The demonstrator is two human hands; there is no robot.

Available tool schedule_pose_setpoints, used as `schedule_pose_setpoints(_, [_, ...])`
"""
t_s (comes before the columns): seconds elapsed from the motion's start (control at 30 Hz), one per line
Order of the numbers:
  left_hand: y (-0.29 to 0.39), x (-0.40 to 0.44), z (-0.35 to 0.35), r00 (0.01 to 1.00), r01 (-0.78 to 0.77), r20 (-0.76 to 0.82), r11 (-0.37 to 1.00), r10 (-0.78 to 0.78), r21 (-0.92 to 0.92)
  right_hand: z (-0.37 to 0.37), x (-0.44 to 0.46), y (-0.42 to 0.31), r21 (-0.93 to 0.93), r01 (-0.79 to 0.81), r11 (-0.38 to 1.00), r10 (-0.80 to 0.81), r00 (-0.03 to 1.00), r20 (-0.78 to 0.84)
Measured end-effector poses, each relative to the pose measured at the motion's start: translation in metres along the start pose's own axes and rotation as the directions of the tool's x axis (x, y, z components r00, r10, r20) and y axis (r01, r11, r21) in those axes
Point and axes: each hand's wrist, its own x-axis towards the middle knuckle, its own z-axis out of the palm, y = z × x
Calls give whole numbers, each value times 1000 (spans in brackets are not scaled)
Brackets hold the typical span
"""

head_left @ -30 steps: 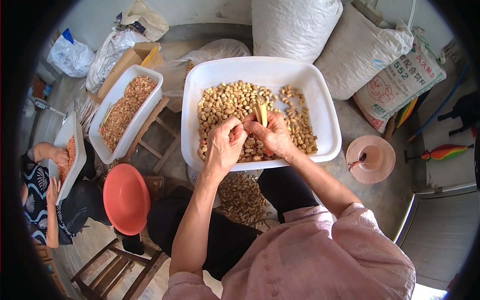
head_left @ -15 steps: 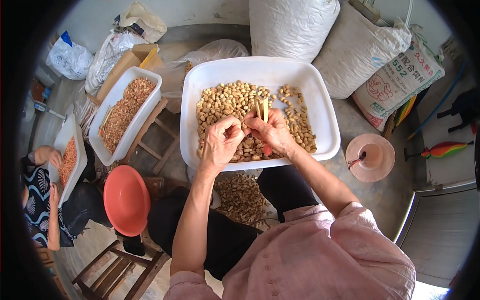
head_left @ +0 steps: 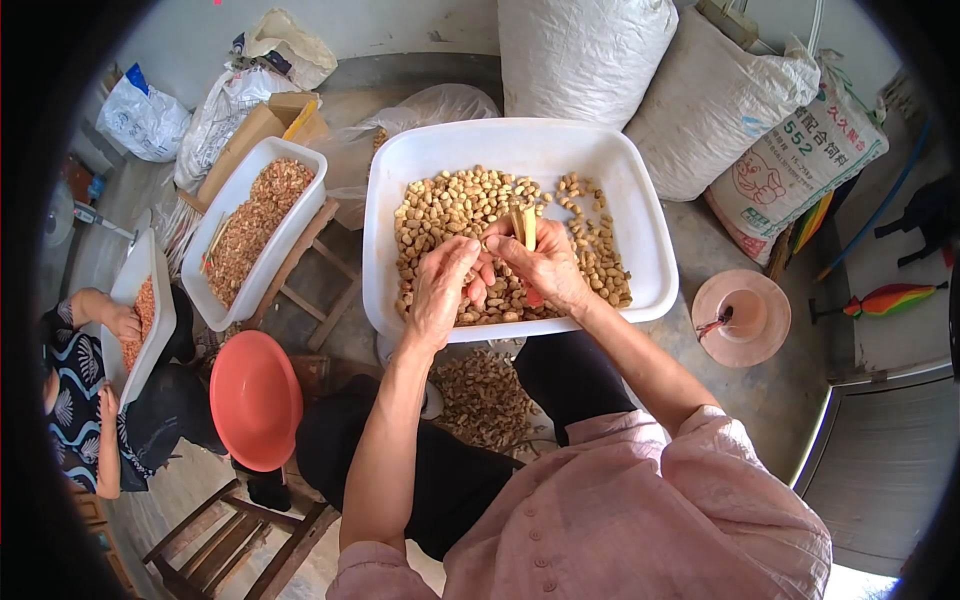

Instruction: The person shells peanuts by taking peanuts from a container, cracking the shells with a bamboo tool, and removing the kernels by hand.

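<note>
I've got both hands above the near half of the white plastic tub (head_left: 655, 285). Right hand (head_left: 548, 268) is wrapped around a two-strip wooden tool (head_left: 529, 228), strips pointing toward the tub's far side. Left hand (head_left: 440, 290) has fingers curled in, tips right up against or just beside the right's; can't tell from my feed whether it's pinching a nut. In-shell peanuts (head_left: 440, 215) lie inside the tub, heaped on its left and under the hands, looser on its right. Shell heap (head_left: 485, 400) is below the tub's near edge, between the legs. Shelled peanuts (head_left: 265, 220) sit in a long white tray (head_left: 203, 300) left of the tub; red basin (head_left: 255, 400) is off its near-left corner.

I read the step as cracking shells with the tool. My notes: feed each nut squarely, fingertips clear of the bite. Squeeze only until the shell gives; more probably bruises the kernel. Work low over the tub so anything dropped lands inside.
</note>
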Motion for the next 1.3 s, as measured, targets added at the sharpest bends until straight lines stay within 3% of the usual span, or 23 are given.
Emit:
schedule_pose_setpoints(0.1, [-2,2,2,1000,3,10,999,-3,-46,4,4,4,86,91,992,-96,994,53])
schedule_pose_setpoints(0.3, [-1,1,4,999,30,22,996,-28,-86,3,2,-8,62,-83,995,78,993,89])
schedule_pose_setpoints(0.53, [-10,-2,13,1000,17,-12,991,-19,-132,6,-1,-18,-16,-144,989,144,988,53])
schedule_pose_setpoints(0.6, [-11,-1,14,1000,17,-14,997,-18,-75,6,-1,-18,-69,-154,986,157,987,40])
schedule_pose_setpoints(0.77, [-19,4,23,998,-62,-21,996,63,58,5,-3,-22,23,-178,984,178,984,-14])
schedule_pose_setpoints(0.83, [-19,5,27,997,-66,-31,998,67,21,3,-3,-22,14,-193,981,193,981,-22])
schedule_pose_setpoints(0.97, [-10,6,31,998,-51,-22,998,52,29,6,-2,-11,116,-139,983,150,984,-94])
schedule_pose_setpoints(1.3, [-14,6,20,982,-90,-137,963,128,256,7,1,-1,-138,53,989,-63,996,-67])
